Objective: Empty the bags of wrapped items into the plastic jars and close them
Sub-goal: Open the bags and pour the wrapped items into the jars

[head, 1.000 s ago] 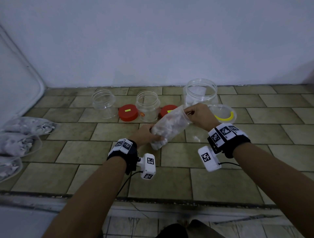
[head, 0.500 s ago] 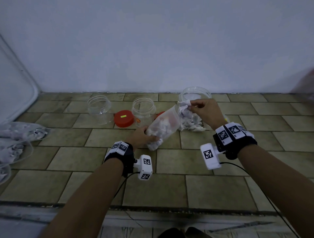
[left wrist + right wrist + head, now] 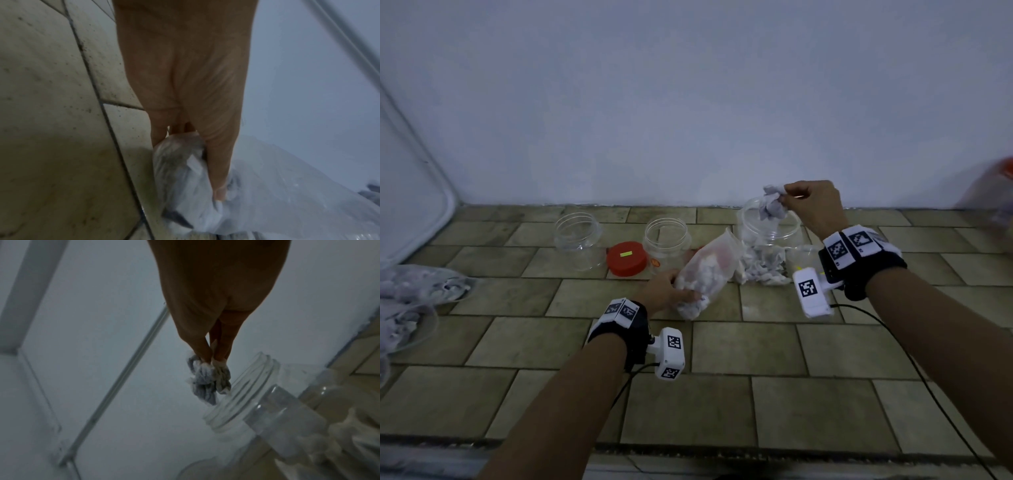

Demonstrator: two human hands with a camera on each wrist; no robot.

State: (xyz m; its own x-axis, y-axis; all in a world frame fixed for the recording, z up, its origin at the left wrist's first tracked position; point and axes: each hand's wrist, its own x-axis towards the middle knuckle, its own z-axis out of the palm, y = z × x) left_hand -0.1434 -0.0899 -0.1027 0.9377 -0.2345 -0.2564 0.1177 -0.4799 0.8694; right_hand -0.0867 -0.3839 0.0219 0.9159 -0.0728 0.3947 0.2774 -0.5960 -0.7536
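My left hand [image 3: 671, 294] grips the bottom of a clear plastic bag [image 3: 707, 270] of white wrapped items, tilted with its mouth toward the big clear jar [image 3: 768, 236]. The left wrist view shows the thumb and fingers [image 3: 218, 178] curled round the bag's end [image 3: 185, 170]. My right hand [image 3: 796, 198] pinches a bunch of grey-white wrapped items [image 3: 772, 205] just above the big jar's open mouth; in the right wrist view the bunch [image 3: 207, 378] hangs from the fingertips [image 3: 203, 356] beside the jar's rim [image 3: 242, 386]. A heap of wrapped items [image 3: 765, 267] shows at the jar's base.
Two smaller open jars [image 3: 578, 234] [image 3: 666, 240] stand at the back left with a red lid [image 3: 626, 257] between them. More filled bags [image 3: 421, 287] lie at the far left on the tiled floor [image 3: 739, 394]. A wall runs close behind the jars.
My right hand has risen from the bag's mouth to above the big jar, carrying a bunch of wrapped items. The left hand keeps its hold on the tilted bag.
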